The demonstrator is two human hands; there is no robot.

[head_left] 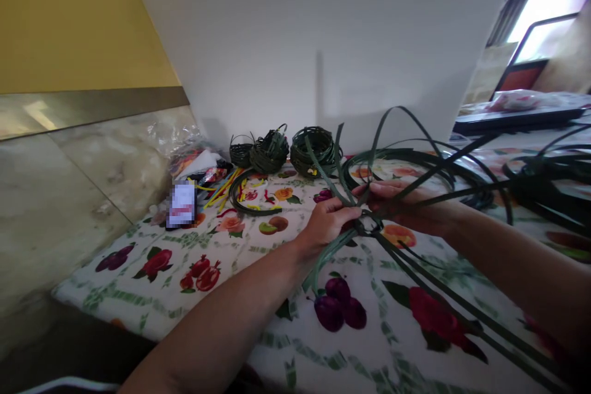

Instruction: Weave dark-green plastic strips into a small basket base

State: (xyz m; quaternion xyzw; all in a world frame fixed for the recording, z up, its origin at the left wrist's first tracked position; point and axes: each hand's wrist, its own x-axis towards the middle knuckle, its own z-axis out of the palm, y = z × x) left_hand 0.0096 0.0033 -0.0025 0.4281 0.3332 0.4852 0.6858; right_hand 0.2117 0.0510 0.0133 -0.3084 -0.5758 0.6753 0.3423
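A white tablecloth (92, 277) carries purple plums, red pomegranates and green leafy trellis bands. Dark green flat strips (406, 157) cross it; dark green woven rings (313, 151) line its far edge, near thin yellow and red sticks (221, 191).

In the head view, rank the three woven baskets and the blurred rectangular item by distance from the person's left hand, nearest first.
From the left hand:
1. Rightmost woven basket, ahead, at the tablecloth's far edge.
2. Middle woven basket, just left of it.
3. Small dark woven basket, at the row's left end.
4. Blurred rectangular item, farther left, near the cloth's left edge.
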